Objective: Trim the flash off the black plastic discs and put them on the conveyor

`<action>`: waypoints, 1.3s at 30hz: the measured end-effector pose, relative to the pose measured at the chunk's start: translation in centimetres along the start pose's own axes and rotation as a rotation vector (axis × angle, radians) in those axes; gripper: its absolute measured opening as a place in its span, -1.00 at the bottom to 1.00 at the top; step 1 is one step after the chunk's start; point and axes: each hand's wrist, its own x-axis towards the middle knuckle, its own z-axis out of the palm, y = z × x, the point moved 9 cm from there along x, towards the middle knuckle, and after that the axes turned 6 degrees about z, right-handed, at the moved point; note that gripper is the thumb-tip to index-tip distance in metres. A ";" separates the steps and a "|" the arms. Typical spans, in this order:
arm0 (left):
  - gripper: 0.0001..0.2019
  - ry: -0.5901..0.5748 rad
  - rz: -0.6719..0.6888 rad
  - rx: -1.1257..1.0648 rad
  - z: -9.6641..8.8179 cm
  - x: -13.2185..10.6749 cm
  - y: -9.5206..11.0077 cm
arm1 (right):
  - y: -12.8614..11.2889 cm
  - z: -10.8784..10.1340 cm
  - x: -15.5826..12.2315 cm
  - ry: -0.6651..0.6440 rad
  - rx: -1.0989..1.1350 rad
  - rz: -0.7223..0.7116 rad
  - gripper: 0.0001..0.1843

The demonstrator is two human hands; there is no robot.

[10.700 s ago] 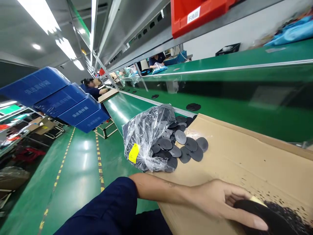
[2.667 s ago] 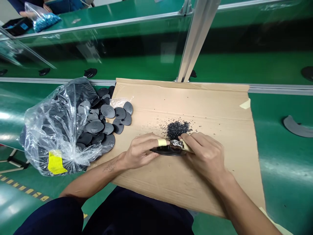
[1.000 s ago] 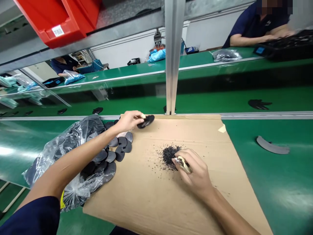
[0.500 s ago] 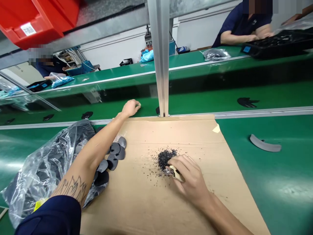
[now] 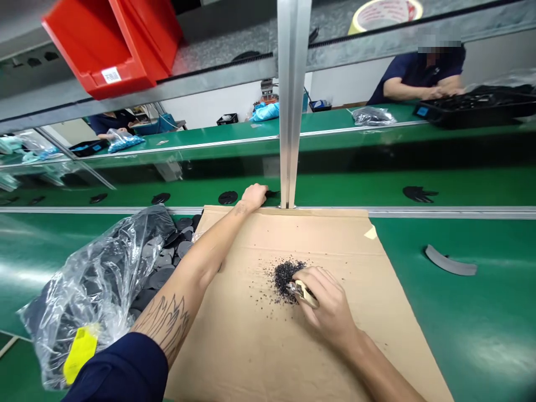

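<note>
My left hand is stretched out to the green strip behind the cardboard. Its fingers are closed at a black plastic part beside the metal post, and the fingertips are partly hidden. In my right hand is a pair of nippers with pale handles and metal jaws. The jaws point at a pile of small black clippings on the cardboard sheet. Left of the sheet, dark grey discs spill from a clear plastic bag, partly behind my left forearm.
A metal post rises behind the sheet to a shelf with a red bin and a tape roll. More black parts lie along the green strip. A curved grey piece lies at right. Two co-workers sit across.
My left hand has moved right along the green strip to the black part by the post, uncovering another black part. My right hand stays by the clippings with the nippers. The view has tilted up.
</note>
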 end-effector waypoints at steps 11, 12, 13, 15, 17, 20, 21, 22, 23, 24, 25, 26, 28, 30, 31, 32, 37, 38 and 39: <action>-0.86 0.018 0.138 -0.265 -5.7 -11.9 0.0 | 0.2 -1.1 0.8 0.076 0.278 0.198 -0.88; -0.86 -0.016 0.170 -0.299 -5.4 -14.0 1.0 | 0.2 -1.2 1.0 0.072 0.306 0.218 -0.81; -0.87 -0.054 0.202 -0.331 -4.9 -16.1 2.2 | 0.0 -1.1 1.1 0.053 0.331 0.224 -0.74; -0.85 -0.156 0.349 -0.429 -3.7 -20.2 5.4 | -0.6 -0.3 1.4 -0.034 0.397 0.204 -0.67; -0.84 -0.249 0.471 -0.514 -2.5 -23.5 8.0 | -1.4 1.0 1.3 -0.170 0.483 0.179 -0.79; -0.85 -0.335 0.523 -0.539 -1.3 -25.7 8.3 | -1.7 2.7 0.7 -0.291 0.541 0.231 -0.88; -0.84 -0.325 0.508 -0.488 -1.4 -25.6 7.3 | -1.3 2.8 0.6 -0.283 0.533 0.286 -0.86; -0.83 -0.292 0.472 -0.405 -1.6 -25.1 5.7 | -0.7 2.8 0.5 -0.257 0.520 0.355 -0.84; -0.81 -0.237 0.412 -0.297 -2.1 -24.4 3.6 | 0.0 2.7 0.4 -0.226 0.508 0.429 -0.81; -0.81 -0.169 0.333 -0.181 -2.8 -23.6 1.3 | 0.7 2.5 0.4 -0.198 0.500 0.501 -0.77; -0.81 -0.112 0.243 -0.086 -3.5 -22.7 -1.1 | 1.4 2.3 0.3 -0.174 0.499 0.568 -0.73; -0.82 -0.071 0.170 -0.027 -4.1 -22.0 -3.1 | 2.0 2.1 0.3 -0.158 0.504 0.625 -0.70; -0.82 -0.047 0.109 0.002 -4.5 -20.7 -5.8 | 2.7 1.9 0.3 -0.138 0.529 0.701 -0.66; -0.77 -0.067 0.106 -0.023 -4.1 -19.7 -6.9 | 3.1 1.7 0.3 -0.119 0.559 0.737 -0.67; -0.75 -0.080 0.105 -0.038 -3.8 -19.2 -7.2 | 3.2 1.6 0.4 -0.110 0.572 0.744 -0.68; -0.73 -0.092 0.100 -0.054 -3.5 -18.8 -7.4 | 3.2 1.6 0.4 -0.103 0.584 0.748 -0.68; -0.83 -0.089 0.072 -0.126 -3.9 -17.9 -7.1 | 3.1 1.7 0.2 -0.093 0.632 0.758 -0.72; -0.84 -0.072 0.073 -0.140 -4.4 -18.0 -6.7 | 3.1 1.7 0.1 -0.093 0.646 0.760 -0.72; -0.83 -0.041 0.075 -0.158 -5.1 -18.3 -6.3 | 3.1 1.8 0.1 -0.093 0.660 0.760 -0.72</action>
